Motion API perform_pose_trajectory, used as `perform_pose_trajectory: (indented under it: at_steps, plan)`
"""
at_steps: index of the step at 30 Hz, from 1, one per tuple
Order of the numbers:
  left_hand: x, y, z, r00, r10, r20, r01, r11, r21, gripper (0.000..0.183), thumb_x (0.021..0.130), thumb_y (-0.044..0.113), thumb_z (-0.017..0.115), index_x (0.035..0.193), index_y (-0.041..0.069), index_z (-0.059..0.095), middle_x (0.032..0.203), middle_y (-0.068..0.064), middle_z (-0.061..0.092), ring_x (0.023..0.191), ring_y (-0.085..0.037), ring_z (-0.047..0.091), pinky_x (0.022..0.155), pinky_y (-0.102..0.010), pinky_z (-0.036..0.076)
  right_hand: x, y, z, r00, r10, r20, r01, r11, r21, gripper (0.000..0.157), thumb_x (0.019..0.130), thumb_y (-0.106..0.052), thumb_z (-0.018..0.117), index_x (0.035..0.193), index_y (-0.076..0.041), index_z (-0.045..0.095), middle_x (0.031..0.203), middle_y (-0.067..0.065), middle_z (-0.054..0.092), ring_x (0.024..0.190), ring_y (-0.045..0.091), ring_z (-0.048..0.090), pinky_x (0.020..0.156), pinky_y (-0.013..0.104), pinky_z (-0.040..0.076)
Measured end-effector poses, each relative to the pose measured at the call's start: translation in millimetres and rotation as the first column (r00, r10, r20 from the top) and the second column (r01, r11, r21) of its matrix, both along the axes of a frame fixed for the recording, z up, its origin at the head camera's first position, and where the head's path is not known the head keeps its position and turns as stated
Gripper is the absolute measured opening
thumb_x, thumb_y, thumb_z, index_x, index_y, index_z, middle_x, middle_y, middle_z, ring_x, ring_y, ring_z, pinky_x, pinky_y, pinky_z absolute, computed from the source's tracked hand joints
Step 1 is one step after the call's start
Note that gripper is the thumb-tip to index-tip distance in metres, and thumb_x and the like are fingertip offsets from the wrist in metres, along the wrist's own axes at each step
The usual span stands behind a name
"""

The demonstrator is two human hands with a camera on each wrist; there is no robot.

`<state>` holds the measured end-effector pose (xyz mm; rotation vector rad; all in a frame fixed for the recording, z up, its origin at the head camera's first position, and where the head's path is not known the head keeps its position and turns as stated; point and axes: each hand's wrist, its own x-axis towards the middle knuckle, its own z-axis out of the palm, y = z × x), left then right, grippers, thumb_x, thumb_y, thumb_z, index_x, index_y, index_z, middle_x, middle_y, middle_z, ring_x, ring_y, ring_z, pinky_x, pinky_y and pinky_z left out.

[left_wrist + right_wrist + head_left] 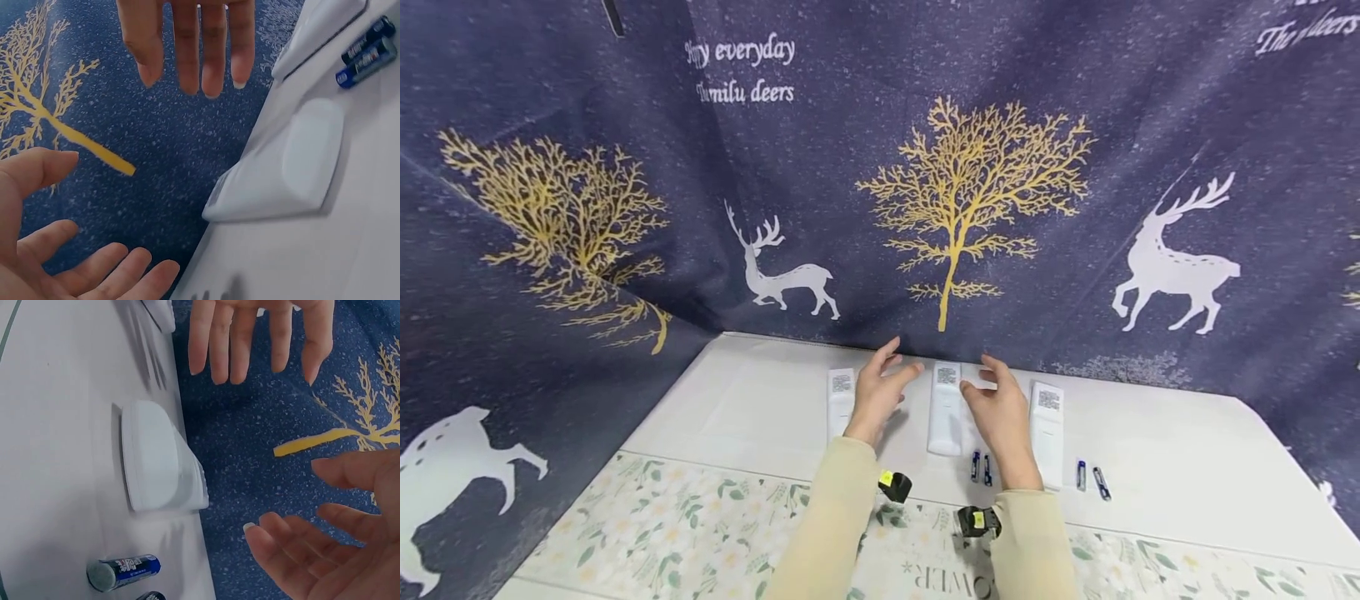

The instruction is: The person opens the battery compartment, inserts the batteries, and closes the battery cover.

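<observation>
A white remote control with a printed label lies back side up on the white table, between my two hands in the head view. My left hand hovers at its left, fingers spread and loosely bent, holding nothing. On the other side my right hand is held likewise, palm inward, with its fingers apart. In the left wrist view the remote sits below and to the right of both hands. The right wrist view has the same remote beside the hands, with a gap between them and it.
Similar white remotes lie at left and right, each partly behind a hand or arm. Two blue batteries lie near the middle remote, and two more batteries right of the right remote. A dark patterned cloth hangs behind the table.
</observation>
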<state>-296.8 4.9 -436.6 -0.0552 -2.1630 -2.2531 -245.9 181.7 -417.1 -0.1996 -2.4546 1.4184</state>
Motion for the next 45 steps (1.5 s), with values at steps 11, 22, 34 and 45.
perform_pose_trajectory:
  at_steps: [11,22,34,45]
  plan:
    - [-7.8,14.9,-9.0,0.999,-0.007,0.036,0.008,1.000,-0.020,0.069,0.095,0.025,0.078,0.159,0.018,0.052,0.156,-0.021,0.050,0.128,-0.037,0.059,0.094,-0.054,0.056,-4.9,3.4,-8.3,0.999,-0.006,0.032,0.007,1.000,-0.014,0.063,0.102,-0.011,0.069,0.158,0.001,0.044,0.146,0.031,0.056,0.125,0.048,0.062,0.099,0.057,0.055]
    - [-23.5,29.5,-18.3,0.999,-0.046,0.017,0.048,0.992,-0.117,0.070,0.094,0.018,0.077,0.159,0.013,0.051,0.154,-0.023,0.051,0.140,-0.038,0.051,0.103,-0.050,0.055,-9.2,7.2,-5.4,0.999,0.008,0.047,-0.008,1.000,0.003,0.067,0.100,-0.007,0.072,0.160,0.000,0.042,0.145,0.030,0.057,0.125,0.047,0.063,0.099,0.056,0.056]
    - [-33.0,46.6,-33.4,1.000,-0.008,-0.018,-0.001,0.876,-0.482,0.078,0.085,0.028,0.089,0.154,0.011,0.057,0.131,-0.019,0.070,0.121,-0.036,0.066,0.102,-0.050,0.054,-7.1,7.6,-11.2,0.997,0.047,0.054,-0.049,0.998,0.034,0.065,0.100,-0.008,0.074,0.158,-0.001,0.046,0.143,0.029,0.059,0.123,0.046,0.063,0.096,0.056,0.058]
    - [-39.9,60.3,-33.4,0.997,-0.025,-0.073,-0.030,0.745,-0.666,0.088,0.077,0.035,0.096,0.149,0.001,0.058,0.132,-0.021,0.070,0.120,-0.040,0.065,0.101,-0.051,0.054,-10.2,11.6,-11.5,0.998,0.045,0.039,-0.046,0.999,0.028,0.064,0.097,-0.005,0.075,0.155,-0.001,0.049,0.141,0.028,0.061,0.120,0.045,0.066,0.096,0.054,0.058]
